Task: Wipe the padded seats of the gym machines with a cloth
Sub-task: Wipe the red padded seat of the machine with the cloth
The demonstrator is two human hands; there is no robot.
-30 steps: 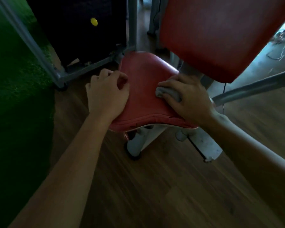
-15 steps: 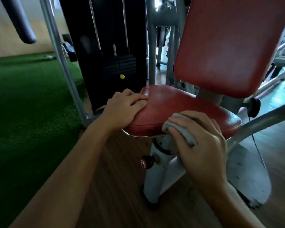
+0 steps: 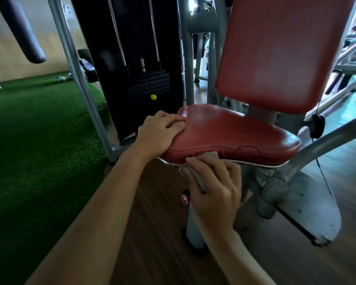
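Note:
A red padded seat point(image 3: 230, 130) sits on a grey post at the centre, with a red backrest point(image 3: 282, 50) standing behind it. My left hand point(image 3: 158, 130) rests flat on the seat's left edge, fingers together on the pad. My right hand point(image 3: 216, 186) grips a small grey cloth point(image 3: 195, 173) and presses it against the seat's front lower edge. The front seam of the seat shows a cracked tear near the cloth. Most of the cloth is hidden under my fingers.
A black weight stack point(image 3: 144, 79) with a yellow pin point(image 3: 153, 97) stands behind the seat. A grey frame tube point(image 3: 80, 79) slants down at left beside green turf point(image 3: 39, 130). A grey base plate point(image 3: 308, 208) lies on the wooden floor point(image 3: 152, 243) at right. A red knob point(image 3: 185, 198) sticks out of the seat post.
My head has dropped lower, so the seat is seen from the front. My right hand with the cloth has moved from the seat's top down to its front edge. The left hand stays on the left edge.

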